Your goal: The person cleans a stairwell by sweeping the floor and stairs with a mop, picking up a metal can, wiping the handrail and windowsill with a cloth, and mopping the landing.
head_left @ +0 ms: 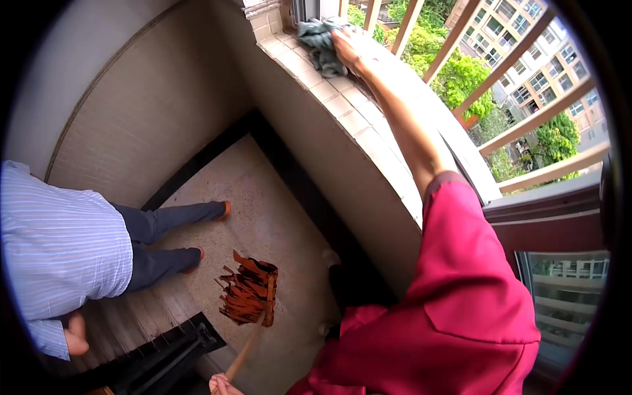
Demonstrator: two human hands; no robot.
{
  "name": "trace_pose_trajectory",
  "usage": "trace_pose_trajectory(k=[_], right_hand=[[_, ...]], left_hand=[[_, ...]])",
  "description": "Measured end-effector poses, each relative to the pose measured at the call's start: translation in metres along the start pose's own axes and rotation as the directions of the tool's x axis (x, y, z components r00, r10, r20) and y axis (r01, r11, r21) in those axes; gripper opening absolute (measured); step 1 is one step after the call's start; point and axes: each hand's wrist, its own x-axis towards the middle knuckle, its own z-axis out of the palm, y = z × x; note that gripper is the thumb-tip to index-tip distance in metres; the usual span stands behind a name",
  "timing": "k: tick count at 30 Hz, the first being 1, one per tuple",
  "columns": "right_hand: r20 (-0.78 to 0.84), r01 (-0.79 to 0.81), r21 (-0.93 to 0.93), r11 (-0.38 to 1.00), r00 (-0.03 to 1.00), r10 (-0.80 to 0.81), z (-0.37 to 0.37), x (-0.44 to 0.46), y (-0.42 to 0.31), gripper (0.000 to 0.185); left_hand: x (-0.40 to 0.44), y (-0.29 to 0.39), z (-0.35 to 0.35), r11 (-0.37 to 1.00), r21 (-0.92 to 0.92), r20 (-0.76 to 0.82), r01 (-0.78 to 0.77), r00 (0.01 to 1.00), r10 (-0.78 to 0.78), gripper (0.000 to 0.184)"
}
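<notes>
My right hand [349,49], at the end of an outstretched arm in a crimson sleeve, presses a crumpled grey-green cloth [322,43] onto the far end of the tiled window ledge [339,105]. My fingers are partly folded into the cloth. Down at the lower edge, my left hand [224,386] is closed around the wooden handle of a mop [245,349] and is partly cut off by the frame. The mop's head [249,289], made of orange-brown and black fabric strips, lies spread on the speckled floor [217,171].
On the left, a person in a striped shirt [72,237] and dark trousers stands near the wall, one hand [76,334] low. Pale railings [447,43] run outside the ledge. A dark-framed window pane [566,296] is beside my shoulder, and black metal parts [174,349] stand at the bottom.
</notes>
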Motion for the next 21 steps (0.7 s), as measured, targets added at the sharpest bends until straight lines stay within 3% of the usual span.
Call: trace_pose_trajectory(k=[2,3,4,5,7,10,13,14,16,18,21], right_hand=[[0.110,-0.032,-0.011,0.999,0.993,0.033,-0.047,-0.073,0.021,0.019],[0.095,-0.046,-0.025,0.999,0.994,0.048,-0.077,-0.117,0.026,0.020],[0.198,-0.073,-0.115,0.991,0.976,0.095,-0.110,-0.155,0.027,0.022],[0.251,-0.072,-0.138,0.988,0.962,0.105,-0.141,-0.194,0.030,0.023],[0.324,-0.077,-0.300,0.951,0.929,0.177,-0.201,-0.258,0.025,0.019],[0.423,-0.002,-0.413,0.911,0.885,0.194,-0.267,-0.335,0.009,0.014],[0.505,0.061,-0.057,0.996,0.863,-0.024,-0.320,-0.388,-0.013,0.018],[0.464,0.041,0.125,0.991,0.881,-0.095,-0.323,-0.397,-0.021,0.026],[0.325,0.010,0.270,0.963,0.940,-0.101,-0.318,-0.411,-0.048,0.034],[0.572,-0.187,0.477,0.859,0.808,-0.142,-0.341,-0.374,-0.096,0.038],[0.365,-0.072,0.792,0.606,0.852,-0.375,-0.418,-0.380,-0.150,0.037]], left_hand=[[-0.013,-0.004,-0.012,0.999,-0.026,-0.015,-0.047,0.999,0.046,0.024],[-0.018,-0.010,-0.014,0.999,0.002,-0.082,-0.042,0.996,0.042,0.025],[-0.023,-0.016,-0.016,0.999,0.029,-0.148,-0.033,0.988,0.037,0.025],[-0.030,-0.041,-0.034,0.999,-0.032,-0.059,0.029,0.998,-0.030,0.025],[-0.055,-0.080,-0.040,0.994,0.009,-0.188,0.106,0.977,-0.102,0.027],[-0.080,-0.103,-0.084,0.995,-0.098,-0.203,0.020,0.978,-0.040,0.035],[-0.108,-0.090,-0.145,0.966,-0.245,-0.308,-0.088,0.951,0.008,0.036],[-0.120,-0.074,-0.166,0.953,-0.271,-0.376,-0.134,0.927,0.024,0.036],[-0.137,-0.042,-0.214,0.916,-0.317,-0.464,-0.245,0.883,0.076,0.036],[-0.147,-0.014,-0.251,0.870,-0.357,-0.502,-0.340,0.855,0.128,0.033],[-0.222,0.033,-0.326,0.802,-0.326,-0.545,-0.501,0.792,0.273,0.030]])
